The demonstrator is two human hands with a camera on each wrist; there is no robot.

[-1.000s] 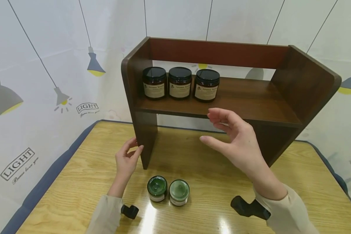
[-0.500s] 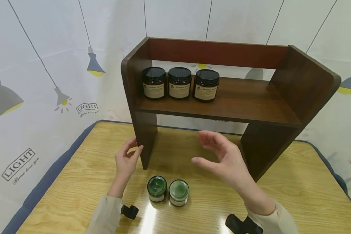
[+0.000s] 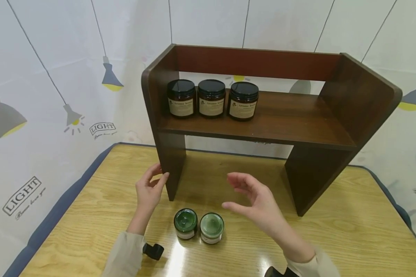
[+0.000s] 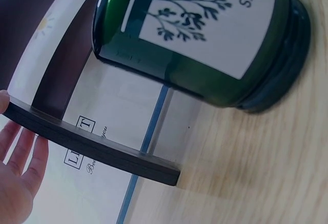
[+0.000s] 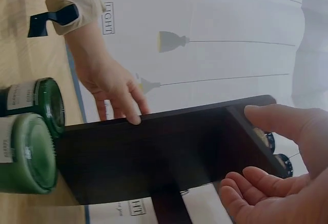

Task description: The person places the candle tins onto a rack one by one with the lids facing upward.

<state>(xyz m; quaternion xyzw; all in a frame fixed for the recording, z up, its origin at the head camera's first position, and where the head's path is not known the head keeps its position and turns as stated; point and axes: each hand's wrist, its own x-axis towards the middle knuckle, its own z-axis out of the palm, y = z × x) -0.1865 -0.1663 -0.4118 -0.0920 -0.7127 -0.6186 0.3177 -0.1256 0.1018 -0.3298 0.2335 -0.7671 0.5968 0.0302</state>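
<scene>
Close to the fingers of the right hand (image 3: 258,202), yet apart: light-green jar (image 3: 212,226).

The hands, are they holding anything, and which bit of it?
The left hand pinches the brown shelf by the lower front edge of its left side panel. The right hand holds nothing.

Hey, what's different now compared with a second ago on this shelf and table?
The right hand has come down from in front of the shelf and slightly left, nearer the two green jars; it holds nothing. Nothing was grabbed or released. Unchanged: the left hand gripping the shelf's side, the three dark jars and both green ones.
</scene>
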